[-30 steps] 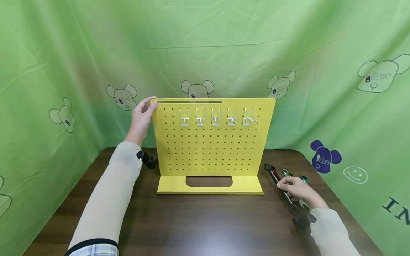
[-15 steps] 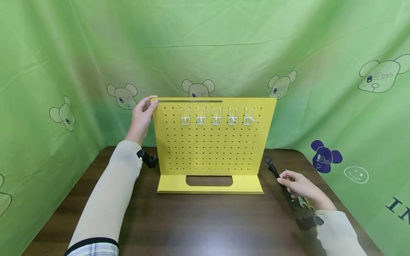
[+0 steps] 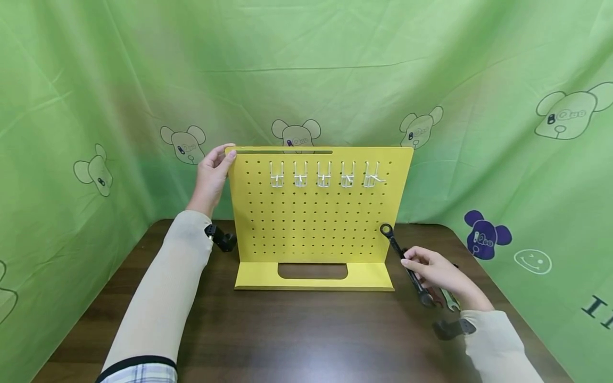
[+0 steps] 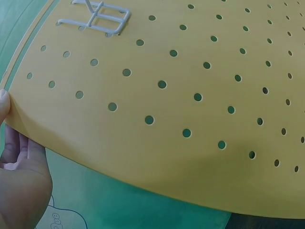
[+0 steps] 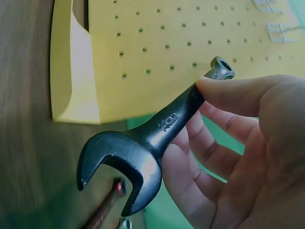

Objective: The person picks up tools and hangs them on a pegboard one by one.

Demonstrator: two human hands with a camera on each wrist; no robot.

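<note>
A yellow pegboard (image 3: 316, 223) stands upright on the table with a row of several white wire hooks (image 3: 323, 174) near its top. My left hand (image 3: 210, 175) grips its upper left corner, thumb in front and fingers behind, as the left wrist view also shows. My right hand (image 3: 433, 274) pinches a black combination wrench (image 3: 397, 246) by its shaft, near the board's lower right side. In the right wrist view the open-end jaw of the wrench (image 5: 167, 126) points toward the camera, with "14mm" marked on the shaft. The ring end overlaps the board's right edge in the head view.
Beneath the right hand, a red wrench (image 3: 436, 296) and a green wrench (image 3: 450, 300) lie on the brown wooden table (image 3: 306, 335). A green curtain (image 3: 306, 69) with printed bear heads hangs behind and at both sides.
My right hand has picked up the black wrench from the others and moved it left, toward the pegboard. The left hand still holds the corner.
</note>
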